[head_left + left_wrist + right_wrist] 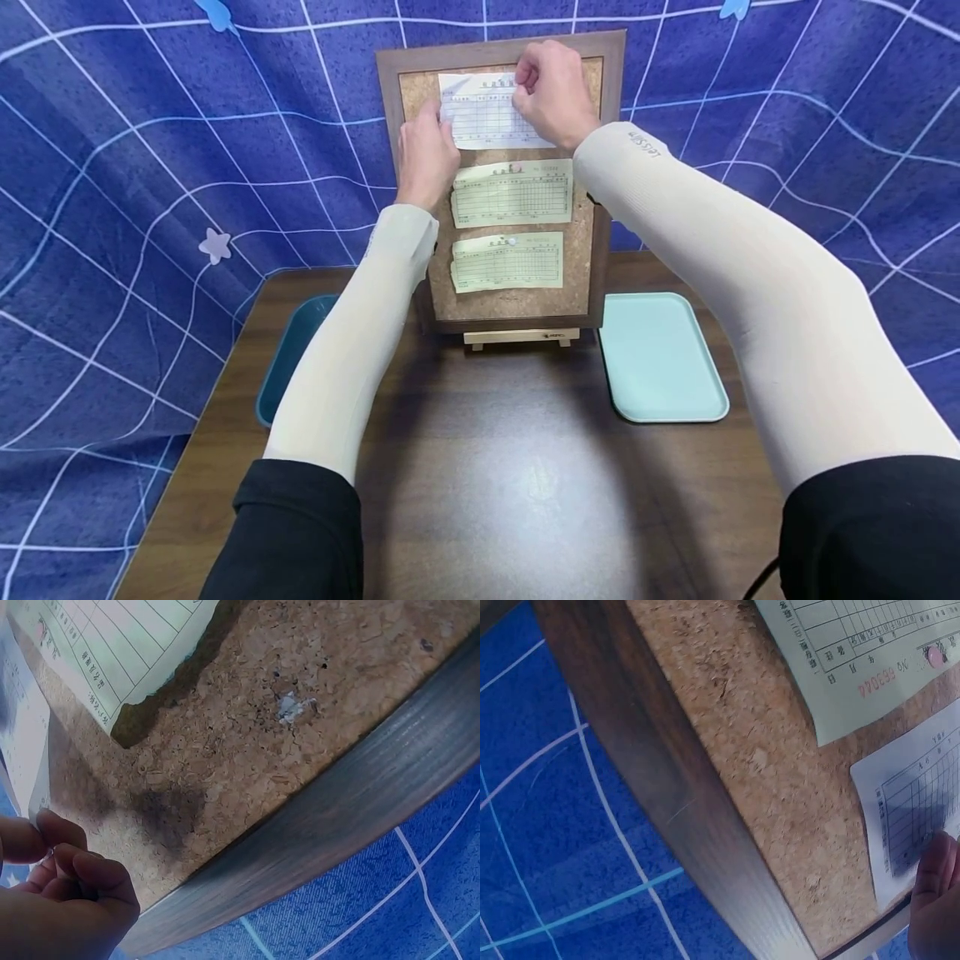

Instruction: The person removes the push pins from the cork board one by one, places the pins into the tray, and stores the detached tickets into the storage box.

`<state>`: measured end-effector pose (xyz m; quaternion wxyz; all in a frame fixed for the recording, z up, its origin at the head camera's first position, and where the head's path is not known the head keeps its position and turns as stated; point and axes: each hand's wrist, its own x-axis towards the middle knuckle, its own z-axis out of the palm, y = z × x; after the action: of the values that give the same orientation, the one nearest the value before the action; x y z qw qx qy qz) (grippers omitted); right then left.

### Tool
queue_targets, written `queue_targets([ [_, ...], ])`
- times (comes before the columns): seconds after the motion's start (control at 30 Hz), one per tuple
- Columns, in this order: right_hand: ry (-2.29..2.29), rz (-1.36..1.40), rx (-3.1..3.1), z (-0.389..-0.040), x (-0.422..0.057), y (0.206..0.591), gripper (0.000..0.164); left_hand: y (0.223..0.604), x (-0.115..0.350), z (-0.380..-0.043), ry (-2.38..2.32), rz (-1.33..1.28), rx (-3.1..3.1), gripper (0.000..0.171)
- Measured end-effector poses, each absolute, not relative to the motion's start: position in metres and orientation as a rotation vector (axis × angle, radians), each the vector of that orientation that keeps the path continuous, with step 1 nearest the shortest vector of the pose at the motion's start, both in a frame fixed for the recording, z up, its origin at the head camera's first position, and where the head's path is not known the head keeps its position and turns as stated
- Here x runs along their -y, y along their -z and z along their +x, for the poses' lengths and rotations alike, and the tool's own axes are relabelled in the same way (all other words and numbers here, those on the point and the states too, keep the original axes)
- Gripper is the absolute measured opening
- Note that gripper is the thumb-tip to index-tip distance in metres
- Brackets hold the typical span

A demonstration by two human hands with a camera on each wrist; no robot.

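Observation:
A white paper form with a printed table lies across the top of a framed cork board. My left hand pinches the form's left edge between thumb and finger. The left wrist view shows that hand close to the cork, by the frame. At the form's upper right, my right hand holds it with curled fingers. Whether a pin sits between those fingertips is hidden. Below hang two pale green forms, the upper one under a pink pin, the lower one under a whitish pin.
The board leans on a small wooden stand on a brown table. A light turquoise tray lies to the right; a dark teal tray is partly behind my left forearm. Blue patterned cloth hangs behind.

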<state>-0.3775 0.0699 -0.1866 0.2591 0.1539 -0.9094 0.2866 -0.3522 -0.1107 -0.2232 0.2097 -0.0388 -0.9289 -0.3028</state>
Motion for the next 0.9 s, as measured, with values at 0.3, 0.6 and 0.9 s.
queue_targets([
  [0.3,-0.728,0.434,2.443,-0.369,-0.079,0.179,0.013,0.217,0.116,-0.346,0.890,-0.032,2.560,0.031],
  [0.6,-0.724,0.416,2.440,-0.364,-0.092,0.174,0.013,0.217,0.125,-0.341,0.925,-0.011,2.519,0.026],
  [0.9,-0.680,0.427,2.425,-0.361,-0.099,0.173,0.014,0.215,0.141,-0.338,0.885,0.004,2.483,0.019],
])
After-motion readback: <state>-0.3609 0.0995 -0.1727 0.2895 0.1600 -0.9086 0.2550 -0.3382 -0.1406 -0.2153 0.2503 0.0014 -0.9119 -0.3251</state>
